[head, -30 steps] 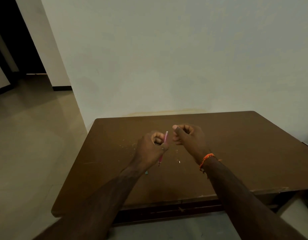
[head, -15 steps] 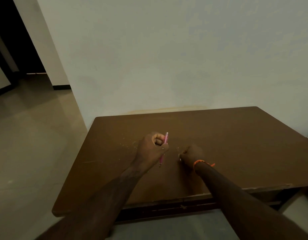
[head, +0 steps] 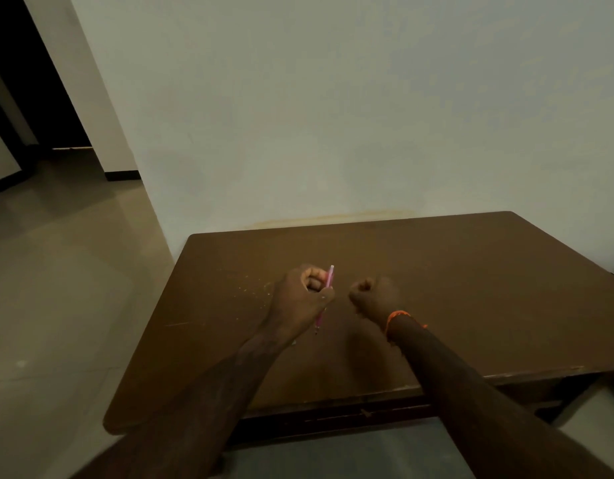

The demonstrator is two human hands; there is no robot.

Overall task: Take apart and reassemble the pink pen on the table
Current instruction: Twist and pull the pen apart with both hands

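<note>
My left hand [head: 298,300] is closed around the pink pen [head: 329,277], which it holds nearly upright above the brown table [head: 471,288]. The pen's top end sticks out above my fingers and its dark tip [head: 317,329] points down below them. My right hand [head: 374,295] is raised in a fist just right of the pen and does not touch it. A small white pen part lay on the table earlier. It no longer shows there, and my right fingers hide whatever they hold. A tiny pale piece [head: 293,341] lies by my left wrist.
Light specks [head: 253,288] dot the tabletop left of my hands. The table stands against a white wall [head: 333,115], with its front edge [head: 367,397] close to me. Tiled floor [head: 56,288] and a dark doorway lie to the left. An orange band [head: 395,316] circles my right wrist.
My right hand dropped to the table at the small white part, then rose again closed, and the part is gone from the table. My left hand kept the pen still.
</note>
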